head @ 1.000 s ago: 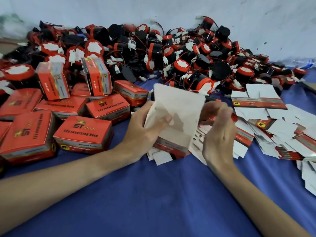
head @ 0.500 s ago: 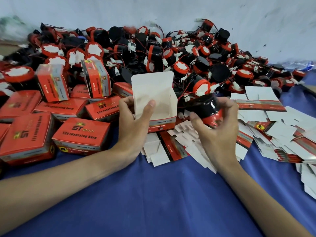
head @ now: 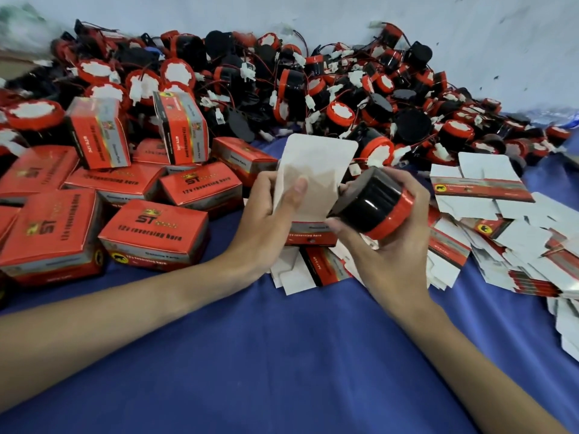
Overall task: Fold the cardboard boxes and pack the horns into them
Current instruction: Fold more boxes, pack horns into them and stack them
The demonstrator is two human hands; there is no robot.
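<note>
Right hand (head: 387, 242) grips a black horn (head: 371, 205) with a red band, fingers curled over its top and thumb under its lower edge, tilted so the black end faces the box (head: 313, 195). Left hand (head: 266, 220) holds that box up off the blue cloth (head: 282, 355), thumb pressed on the white inside of the raised flap, fingers wrapped behind. The horn's black end is just beside the box mouth, touching or nearly touching the flap's right edge; whether any of it is inside cannot be told.

To do this step well, the left thumb should likely pin the flap back flat so the opening is wide, and the box be squeezed square, not slanted. The horn looks a close fit, so it would go in best with its round face in line with the mouth, then pushed straight. No wire shows on this horn; if one trails from the hidden side, it should be tucked in before closing.

Beyond the hands lie flat unfolded boxes (head: 479, 189) to the right, closed red boxes (head: 153, 227) to the left, and a big heap of loose horns (head: 313, 89) behind, against the pale wall (head: 470, 32).
</note>
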